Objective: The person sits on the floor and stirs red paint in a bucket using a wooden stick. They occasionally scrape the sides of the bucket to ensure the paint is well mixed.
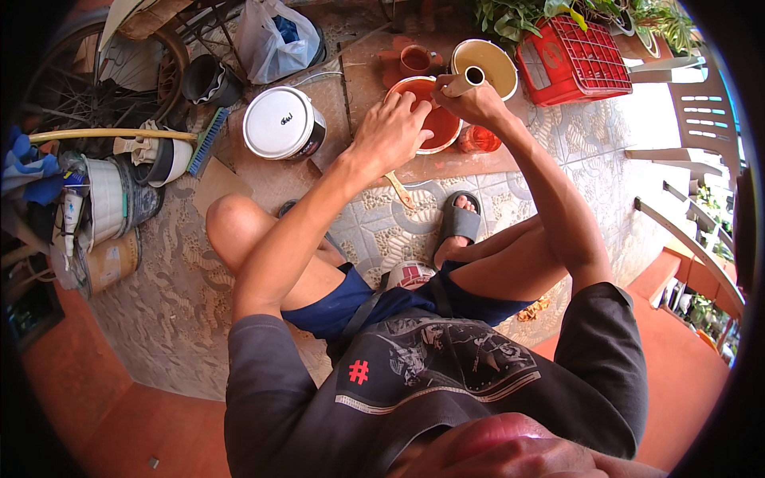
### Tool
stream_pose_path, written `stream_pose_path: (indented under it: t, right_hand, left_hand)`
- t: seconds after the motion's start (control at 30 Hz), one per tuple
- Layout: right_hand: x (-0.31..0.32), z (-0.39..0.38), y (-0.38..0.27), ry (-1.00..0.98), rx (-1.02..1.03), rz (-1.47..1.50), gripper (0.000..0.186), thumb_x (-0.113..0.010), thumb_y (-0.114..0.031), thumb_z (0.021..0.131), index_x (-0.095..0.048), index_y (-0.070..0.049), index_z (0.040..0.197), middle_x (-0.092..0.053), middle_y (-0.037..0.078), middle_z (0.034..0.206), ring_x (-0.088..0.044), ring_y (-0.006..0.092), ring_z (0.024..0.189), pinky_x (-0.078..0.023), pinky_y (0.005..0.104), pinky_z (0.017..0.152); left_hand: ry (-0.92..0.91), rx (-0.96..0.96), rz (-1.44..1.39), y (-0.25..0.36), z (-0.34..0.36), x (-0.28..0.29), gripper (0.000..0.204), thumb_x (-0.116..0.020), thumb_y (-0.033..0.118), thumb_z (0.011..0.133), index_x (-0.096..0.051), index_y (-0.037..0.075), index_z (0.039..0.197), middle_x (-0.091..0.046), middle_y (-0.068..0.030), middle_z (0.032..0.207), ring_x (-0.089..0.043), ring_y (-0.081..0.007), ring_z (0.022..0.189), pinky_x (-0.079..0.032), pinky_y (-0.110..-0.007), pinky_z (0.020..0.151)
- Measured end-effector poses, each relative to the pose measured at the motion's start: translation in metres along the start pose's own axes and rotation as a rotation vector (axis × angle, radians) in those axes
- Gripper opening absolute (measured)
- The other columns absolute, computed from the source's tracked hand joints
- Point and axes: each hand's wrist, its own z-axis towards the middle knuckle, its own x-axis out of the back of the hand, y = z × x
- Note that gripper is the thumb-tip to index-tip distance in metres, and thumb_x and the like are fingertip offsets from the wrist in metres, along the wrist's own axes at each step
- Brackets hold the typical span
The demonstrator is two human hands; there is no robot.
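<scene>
A white-rimmed bucket [440, 145] with orange-red paint-like contents stands in front of me. My right hand [476, 102] is closed around a pale hollow tube [457, 84] above the bucket's right side; one round open end points up. My left hand [389, 131] is over the bucket's left rim, its fingers bent and apart, with nothing visible in it. Whether its fingertips touch the bucket is unclear. A brush with a wooden handle [399, 191] lies below the bucket. A clear red-tinted jar [480, 139] stands close to its right side.
A cream bucket [504, 70] and a small clay pot [416, 60] stand behind. Left are a white-lidded tub [277, 119], a plastic bag [275, 44], a black pot [209, 80] and a blue-bristled brush [209, 142]. A red crate [558, 64] sits at right, near plants and a chair [705, 107].
</scene>
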Motion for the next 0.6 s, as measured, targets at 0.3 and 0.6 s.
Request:
stream_pose_path:
  t: [0.3, 0.6]
  right_hand:
    - [0.001, 0.000, -0.003, -0.016, -0.023, -0.006, 0.018, -0.063, -0.026, 0.099, -0.071, -0.010, 0.096, -0.074, 0.011, 0.082, -0.072, 0.0320, 0.075, -0.056, 0.0449, 0.068]
    - [-0.009, 0.002, 0.011, 0.009, 0.086, -0.090, 0.016, -0.065, -0.025, 0.098, -0.069, -0.010, 0.097, -0.072, 0.012, 0.081, -0.071, 0.0337, 0.074, -0.055, 0.0458, 0.065]
  left_hand:
    - [-0.178, 0.153, -0.068, 0.008, 0.010, 0.013, 0.026, -0.071, 0.017, 0.095, -0.069, 0.000, 0.114, -0.074, -0.0207, 0.098, -0.076, -0.0380, 0.089, -0.062, -0.048, 0.073]
    - [-0.109, 0.075, -0.057, 0.012, 0.015, 0.018, 0.021, -0.055, 0.006, 0.096, -0.074, -0.001, 0.096, -0.076, -0.0216, 0.084, -0.078, -0.0370, 0.079, -0.063, -0.049, 0.068]
